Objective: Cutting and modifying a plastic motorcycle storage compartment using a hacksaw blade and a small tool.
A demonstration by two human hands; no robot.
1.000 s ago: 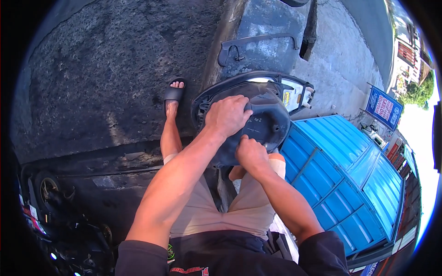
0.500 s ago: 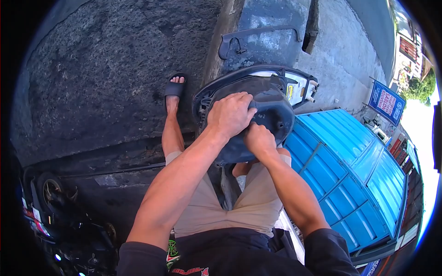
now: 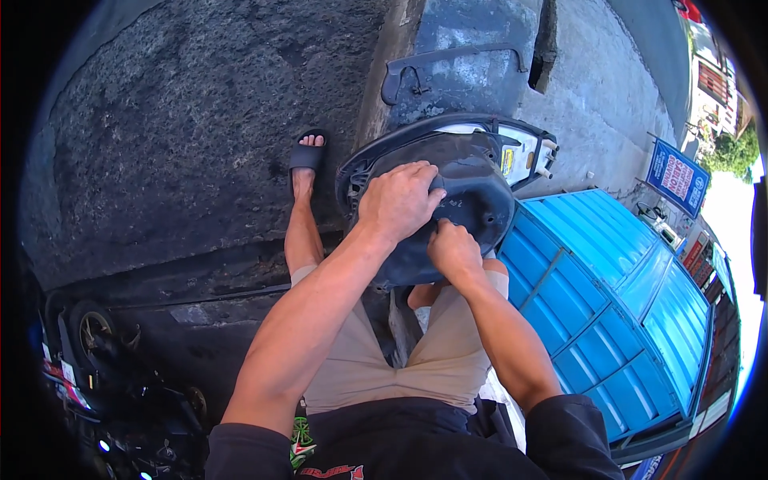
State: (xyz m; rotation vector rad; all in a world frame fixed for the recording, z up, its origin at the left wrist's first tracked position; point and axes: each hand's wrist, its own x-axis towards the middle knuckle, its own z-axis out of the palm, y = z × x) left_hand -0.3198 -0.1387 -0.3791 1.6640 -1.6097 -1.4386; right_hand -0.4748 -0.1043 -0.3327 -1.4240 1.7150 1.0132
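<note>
A black moulded piece point(image 3: 480, 200), rounded like a scooter seat and marked with faint pale writing, lies in front of my knees. Over its middle my left hand point(image 3: 400, 200) is closed, fingers curled against the surface and thumb pointing right. Just below and to the right, my right hand point(image 3: 454, 250) makes a fist with the fingertips pinched together near the black surface; what is in them is hidden. Beneath the piece shows a black-rimmed body with a white part point(image 3: 516, 154) carrying a yellow label.
A long dark curved strip point(image 3: 456, 54) lies on the concrete beyond. To the right stands a blue metal box point(image 3: 608, 296), with a blue banner point(image 3: 677, 178) behind it. A motorcycle point(image 3: 120, 376) is at the lower left. My sandalled foot point(image 3: 307, 152) rests on rough dark ground.
My right hand has shifted very slightly near the left thumb. My left hand keeps its place on the black piece. The whole view has moved a little.
</note>
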